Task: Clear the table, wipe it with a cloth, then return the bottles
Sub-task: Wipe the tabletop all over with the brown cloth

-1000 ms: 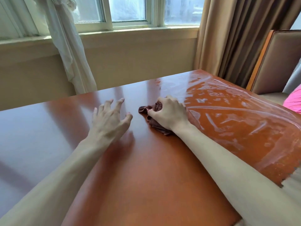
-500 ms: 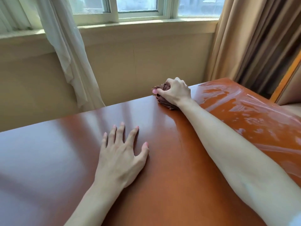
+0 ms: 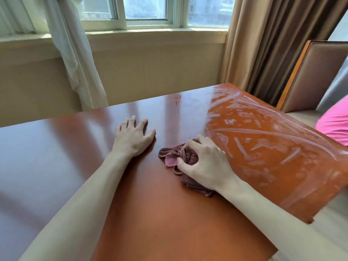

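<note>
The right hand (image 3: 205,164) is bunching the brown cloth (image 3: 180,157) in a curled grip, pressing it onto the counter (image 3: 150,213) about mid-width, just left of the wet streaks running to the right edge. The left hand (image 3: 131,137) is lying flat, fingers spread, just beyond. The dry stretch (likely next) is lying leftward. No bottles in sight.

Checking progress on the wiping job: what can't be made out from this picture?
- Bottles: none in the head view; where they stand is unknown.
- Cloth: partly covered by the right hand.
- Table: near and left parts cut off by the frame.
- Pink thing: cut off at the right edge, unidentifiable.
</note>
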